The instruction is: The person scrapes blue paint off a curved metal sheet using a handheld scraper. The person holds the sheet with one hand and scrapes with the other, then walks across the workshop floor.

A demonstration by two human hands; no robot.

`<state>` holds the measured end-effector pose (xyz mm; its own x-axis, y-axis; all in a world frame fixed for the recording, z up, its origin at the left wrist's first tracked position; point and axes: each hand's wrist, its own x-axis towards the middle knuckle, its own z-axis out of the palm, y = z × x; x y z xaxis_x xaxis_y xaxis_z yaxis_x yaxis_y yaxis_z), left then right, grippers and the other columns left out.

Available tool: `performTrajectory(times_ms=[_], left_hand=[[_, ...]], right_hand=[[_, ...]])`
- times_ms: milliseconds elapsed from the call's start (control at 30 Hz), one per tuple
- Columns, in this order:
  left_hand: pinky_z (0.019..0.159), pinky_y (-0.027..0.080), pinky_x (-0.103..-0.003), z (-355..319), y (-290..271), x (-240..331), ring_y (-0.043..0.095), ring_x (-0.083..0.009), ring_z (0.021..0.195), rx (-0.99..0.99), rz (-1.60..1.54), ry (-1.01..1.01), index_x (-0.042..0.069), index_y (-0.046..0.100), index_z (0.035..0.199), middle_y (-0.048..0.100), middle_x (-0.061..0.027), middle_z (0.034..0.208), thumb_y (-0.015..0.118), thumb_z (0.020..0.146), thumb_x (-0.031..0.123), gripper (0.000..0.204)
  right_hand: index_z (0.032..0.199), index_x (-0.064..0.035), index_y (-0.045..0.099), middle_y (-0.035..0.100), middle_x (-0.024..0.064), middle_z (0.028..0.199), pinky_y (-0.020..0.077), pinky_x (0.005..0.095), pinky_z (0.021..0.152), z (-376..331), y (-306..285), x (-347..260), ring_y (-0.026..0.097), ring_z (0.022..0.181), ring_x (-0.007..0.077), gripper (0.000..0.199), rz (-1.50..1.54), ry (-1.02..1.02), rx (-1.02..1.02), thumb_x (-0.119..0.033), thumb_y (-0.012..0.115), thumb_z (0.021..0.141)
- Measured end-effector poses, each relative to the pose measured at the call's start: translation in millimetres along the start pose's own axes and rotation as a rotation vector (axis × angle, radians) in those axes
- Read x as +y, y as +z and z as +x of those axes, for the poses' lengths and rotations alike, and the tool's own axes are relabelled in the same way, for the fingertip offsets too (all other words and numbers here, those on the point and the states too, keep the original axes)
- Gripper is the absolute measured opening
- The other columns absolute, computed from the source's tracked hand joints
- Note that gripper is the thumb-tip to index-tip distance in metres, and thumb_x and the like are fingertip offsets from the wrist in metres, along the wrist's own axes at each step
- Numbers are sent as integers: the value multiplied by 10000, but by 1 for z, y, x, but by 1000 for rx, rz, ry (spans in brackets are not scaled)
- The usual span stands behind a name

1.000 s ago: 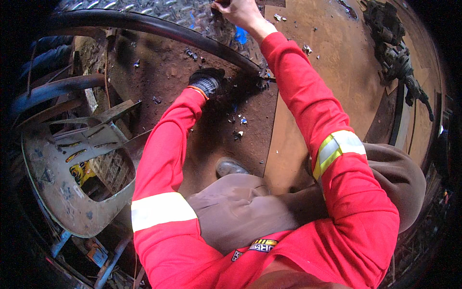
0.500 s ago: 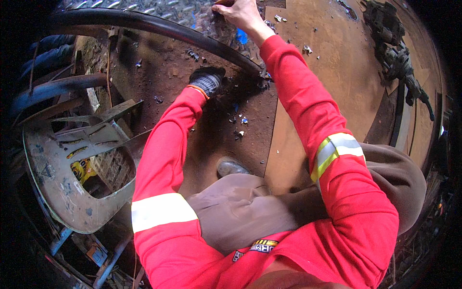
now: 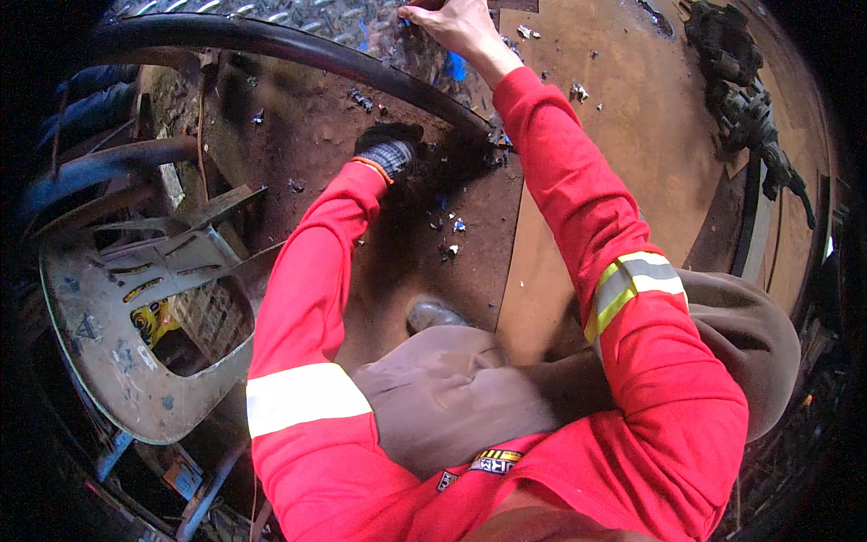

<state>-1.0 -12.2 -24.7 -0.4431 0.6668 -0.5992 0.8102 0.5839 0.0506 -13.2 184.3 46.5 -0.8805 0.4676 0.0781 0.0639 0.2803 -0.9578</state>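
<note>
The bare right hand (image 3: 456, 27) is at the patterned metal plate (image 3: 330, 25), thumb and fingers bent near its surface; whether they pinch anything cannot be told. The gloved left hand (image 3: 388, 149) is lower, just beside the black edge bar (image 3: 289, 39) of the plate; its fingers are too dark to show whether they grip. The plate spans the top of the view. Paper-like scraps (image 3: 454, 249) dot the dirt below, near a shoe (image 3: 433, 313). A grey chair (image 3: 172, 397) is at left, a dark machine part (image 3: 748, 122) at right.

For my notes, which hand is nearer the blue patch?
Right. The right hand is beside the blue patch; the gloved left hand is farther off, down and left.
</note>
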Motion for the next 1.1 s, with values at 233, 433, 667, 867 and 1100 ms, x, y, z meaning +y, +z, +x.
performTrajectory(times_ms=[233,433,667,867,1100], left_hand=[[910,473,-474,12,14,-6,610,-352,1073,38,-8,19,120,629,1155,624,-178,1179,492,875,457,460],[960,443,-477,6,6,2,578,-352,1127,-13,-4,-19,143,594,1210,608,-175,1211,469,885,476,481],[972,439,-471,2,6,-3,568,-353,1146,20,34,-31,147,586,1223,595,-162,1240,463,894,434,453],[960,448,-468,1,-1,3,573,-348,1139,-43,19,-44,145,587,1214,599,-154,1236,489,892,346,392],[963,447,-467,-9,-11,4,573,-349,1137,-69,35,-26,128,582,1217,599,-158,1235,495,890,402,436]], right_hand=[[806,-1,723,693,188,774,546,362,670,3,11,7,699,711,276,200,-154,-159,127,-197,713,765],[834,4,723,693,194,792,547,367,698,7,15,17,699,746,292,212,-174,-155,185,-200,699,777],[872,7,719,689,212,804,544,381,720,3,15,11,691,754,313,255,-175,-147,139,-223,707,763],[857,5,722,685,214,772,544,384,715,8,16,12,693,749,305,275,-244,-100,216,-245,711,742],[820,18,717,696,162,709,529,331,623,7,14,10,686,661,214,321,-13,18,169,-289,725,725]])
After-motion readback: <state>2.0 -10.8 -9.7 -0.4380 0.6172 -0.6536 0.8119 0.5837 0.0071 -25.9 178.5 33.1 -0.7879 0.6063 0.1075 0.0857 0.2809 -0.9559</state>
